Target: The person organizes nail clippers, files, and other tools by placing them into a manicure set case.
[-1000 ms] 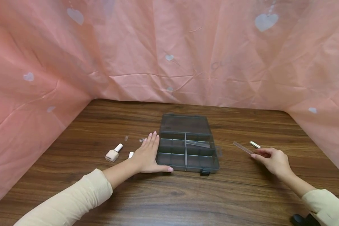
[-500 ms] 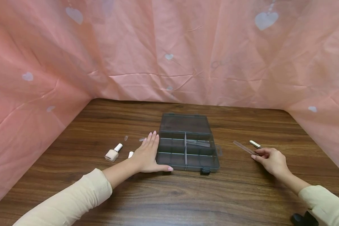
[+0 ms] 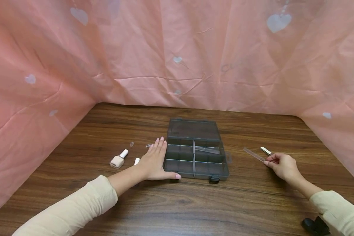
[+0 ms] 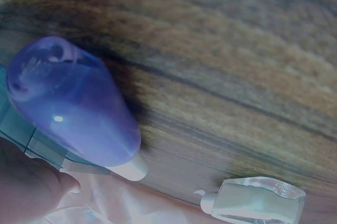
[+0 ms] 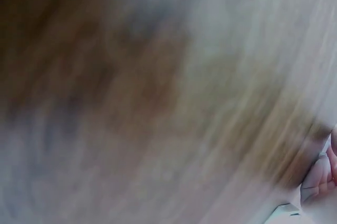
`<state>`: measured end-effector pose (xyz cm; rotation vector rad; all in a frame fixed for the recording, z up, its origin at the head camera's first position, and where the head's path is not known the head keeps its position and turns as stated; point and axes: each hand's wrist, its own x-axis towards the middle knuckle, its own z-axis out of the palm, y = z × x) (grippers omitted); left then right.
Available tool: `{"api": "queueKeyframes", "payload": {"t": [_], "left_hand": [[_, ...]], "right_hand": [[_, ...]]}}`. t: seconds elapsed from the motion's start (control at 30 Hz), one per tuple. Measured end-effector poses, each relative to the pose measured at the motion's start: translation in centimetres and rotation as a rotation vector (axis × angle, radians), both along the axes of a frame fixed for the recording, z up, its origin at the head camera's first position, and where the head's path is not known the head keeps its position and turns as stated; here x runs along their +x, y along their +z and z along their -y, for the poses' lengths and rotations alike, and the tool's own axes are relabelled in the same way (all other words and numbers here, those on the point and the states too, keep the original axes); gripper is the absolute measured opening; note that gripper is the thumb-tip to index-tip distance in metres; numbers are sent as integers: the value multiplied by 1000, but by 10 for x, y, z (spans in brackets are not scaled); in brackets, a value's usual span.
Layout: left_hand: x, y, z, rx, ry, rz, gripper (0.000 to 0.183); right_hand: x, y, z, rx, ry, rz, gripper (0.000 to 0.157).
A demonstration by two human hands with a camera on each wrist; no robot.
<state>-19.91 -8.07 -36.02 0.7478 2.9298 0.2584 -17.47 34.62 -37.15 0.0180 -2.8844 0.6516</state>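
Note:
In the head view my left hand (image 3: 153,162) lies with straight fingers along the left side of a dark see-through organizer box (image 3: 210,168), thumb across its front edge. The box is open, its lid laid back. At right, my right hand (image 3: 284,167) pinches the near end of a clear flat strip (image 3: 252,153) low over the table. Just beyond those fingertips is a slim white-and-dark tool (image 3: 265,150), its near end hidden by the hand. A similar long translucent strip (image 3: 207,150) lies in the box's back right compartment. The right wrist view is mostly blurred.
Left of the box lie a pale nail polish bottle (image 3: 117,162) and small clear nail tips (image 3: 131,144). A purple bottle (image 4: 79,105) with a white cap is mostly hidden behind my left hand in the head view. A black object (image 3: 315,226) is near my right sleeve.
My right hand and forearm have shifted slightly left, fingertips still at the clear strip's end. The strip has barely moved. My left hand and the box stay in place.

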Motion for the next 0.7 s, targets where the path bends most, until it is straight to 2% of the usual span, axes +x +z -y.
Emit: {"api": "queueKeyframes", "payload": {"t": [0.2, 0.3, 0.47, 0.7], "left_hand": [[0, 0, -1, -8, 1, 11, 125], [0, 1, -1, -13, 7, 15, 125], [0, 1, -1, -22, 15, 17, 126], [1, 2, -1, -9, 17, 16, 125]], "right_hand": [[0, 1, 2, 9, 48, 12, 10], [1, 1, 3, 22, 62, -31, 9], [0, 1, 5, 49, 79, -153, 7], [0, 1, 8, 63, 90, -183, 6]]}}
